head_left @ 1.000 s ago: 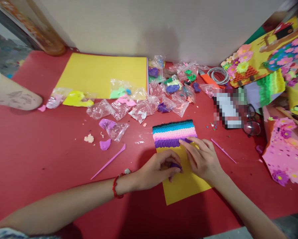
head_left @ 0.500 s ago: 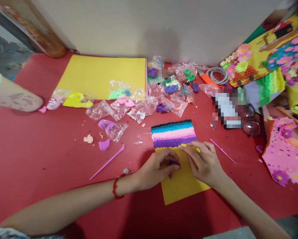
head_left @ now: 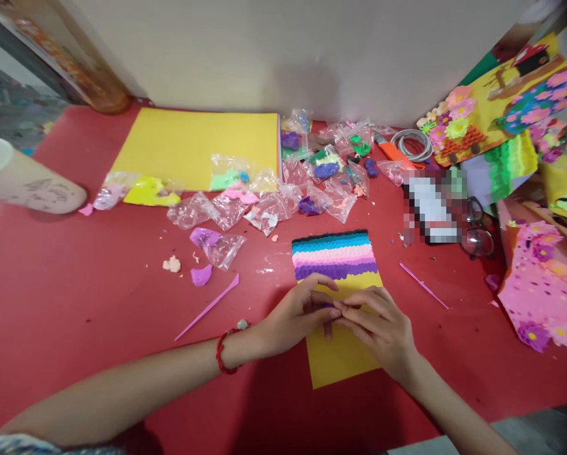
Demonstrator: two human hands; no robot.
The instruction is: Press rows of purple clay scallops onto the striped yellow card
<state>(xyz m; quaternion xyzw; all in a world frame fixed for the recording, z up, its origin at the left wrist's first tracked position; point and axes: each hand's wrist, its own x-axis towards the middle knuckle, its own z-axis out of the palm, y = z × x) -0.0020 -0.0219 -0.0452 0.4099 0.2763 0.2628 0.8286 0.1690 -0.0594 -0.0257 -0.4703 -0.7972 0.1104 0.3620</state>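
Observation:
A small yellow card (head_left: 342,354) lies on the red table (head_left: 98,297), its upper part covered with scalloped clay rows (head_left: 333,254) in dark, blue, pink and purple. My left hand (head_left: 299,313) rests on the card with fingers curled round a lump of purple clay (head_left: 328,307), which barely shows. My right hand (head_left: 380,325) lies beside it, fingertips pinching at that same lump where the two hands meet. A red bracelet (head_left: 222,354) circles my left wrist.
A pink modelling stick (head_left: 208,306) lies left of the card, another (head_left: 423,285) to its right. Plastic bags of coloured clay (head_left: 274,202) spread behind, on and beside a large yellow sheet (head_left: 198,145). Glasses (head_left: 482,237) and finished clay pictures (head_left: 501,120) sit right. Someone's forearm (head_left: 31,186) rests far left.
My right hand has pulled back from the purple row to meet my left hand over the card. The left hand stayed put with the purple clay.

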